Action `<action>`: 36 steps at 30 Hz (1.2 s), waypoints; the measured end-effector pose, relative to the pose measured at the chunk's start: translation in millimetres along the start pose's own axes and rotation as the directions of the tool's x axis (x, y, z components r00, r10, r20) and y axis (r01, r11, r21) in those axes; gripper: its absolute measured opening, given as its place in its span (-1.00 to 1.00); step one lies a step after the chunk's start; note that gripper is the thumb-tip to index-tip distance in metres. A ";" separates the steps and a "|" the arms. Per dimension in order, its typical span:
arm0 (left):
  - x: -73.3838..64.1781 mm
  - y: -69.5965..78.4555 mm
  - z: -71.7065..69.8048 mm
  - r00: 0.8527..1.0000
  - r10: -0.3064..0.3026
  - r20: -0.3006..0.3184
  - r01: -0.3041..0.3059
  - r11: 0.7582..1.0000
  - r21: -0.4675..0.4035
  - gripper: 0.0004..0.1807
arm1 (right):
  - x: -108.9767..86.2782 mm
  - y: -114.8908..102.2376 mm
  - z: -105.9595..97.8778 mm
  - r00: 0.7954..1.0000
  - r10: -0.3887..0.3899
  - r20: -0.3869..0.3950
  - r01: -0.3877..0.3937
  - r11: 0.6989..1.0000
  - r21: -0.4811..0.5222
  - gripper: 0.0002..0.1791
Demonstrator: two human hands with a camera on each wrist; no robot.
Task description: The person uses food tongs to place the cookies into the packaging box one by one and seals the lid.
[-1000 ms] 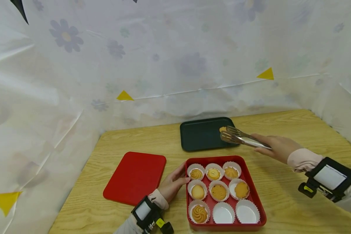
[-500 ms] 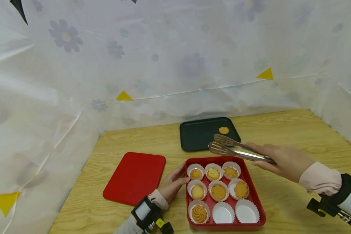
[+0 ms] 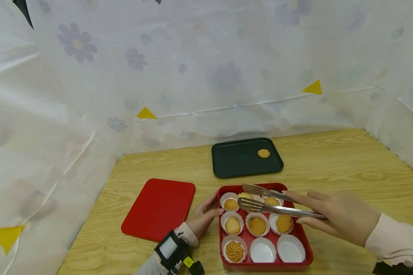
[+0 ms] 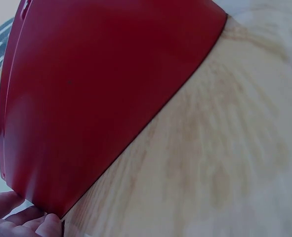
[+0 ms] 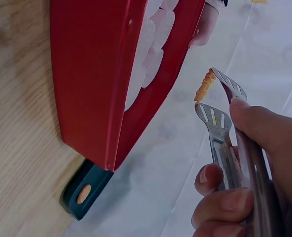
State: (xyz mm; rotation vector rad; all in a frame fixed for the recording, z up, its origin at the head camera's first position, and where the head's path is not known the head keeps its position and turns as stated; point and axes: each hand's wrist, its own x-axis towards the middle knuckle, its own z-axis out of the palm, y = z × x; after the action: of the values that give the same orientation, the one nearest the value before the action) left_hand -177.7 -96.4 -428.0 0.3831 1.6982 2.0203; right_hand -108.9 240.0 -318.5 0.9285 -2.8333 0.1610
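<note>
My right hand (image 3: 344,215) holds metal tongs (image 3: 283,210) over the back part of a red box (image 3: 308,248). A ridged golden cookie (image 5: 204,86) is pinched edge-on between the tong tips, plainest in the right wrist view. Inside the box stand white paper cups in rows. Most contain a cookie, such as the swirled one (image 3: 234,251) at front left; the front middle cup (image 3: 263,250) and front right cup (image 3: 291,248) have bare bottoms. The tongs partly hide the back row. My left hand (image 3: 203,217) grips the box's left side, thumb at the rim.
Behind the box lies a dark green tray (image 3: 237,162) with a single round cookie (image 3: 264,153) on its right side. A flat red lid (image 3: 160,208) rests on the wooden table (image 3: 347,160) to the left. A flower-patterned sheet (image 3: 206,68) hangs behind the table.
The tongs in my right hand have come from the tray's right side toward me and are over the box, carrying a cookie. My left hand and the box have stayed in place.
</note>
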 end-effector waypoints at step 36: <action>-0.8 -0.2 -0.2 1.000 0.007 -0.001 -0.007 1.000 0.017 -0.27 | -33.5 0.9 4.4 0.932 -0.142 0.335 0.053 0.964 0.261 -0.42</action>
State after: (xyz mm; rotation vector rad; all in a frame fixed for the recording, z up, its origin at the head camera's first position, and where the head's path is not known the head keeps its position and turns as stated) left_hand -177.1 -97.0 -428.1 0.3940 1.7186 2.0122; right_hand -83.2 259.5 -328.9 1.2644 -3.1325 0.3807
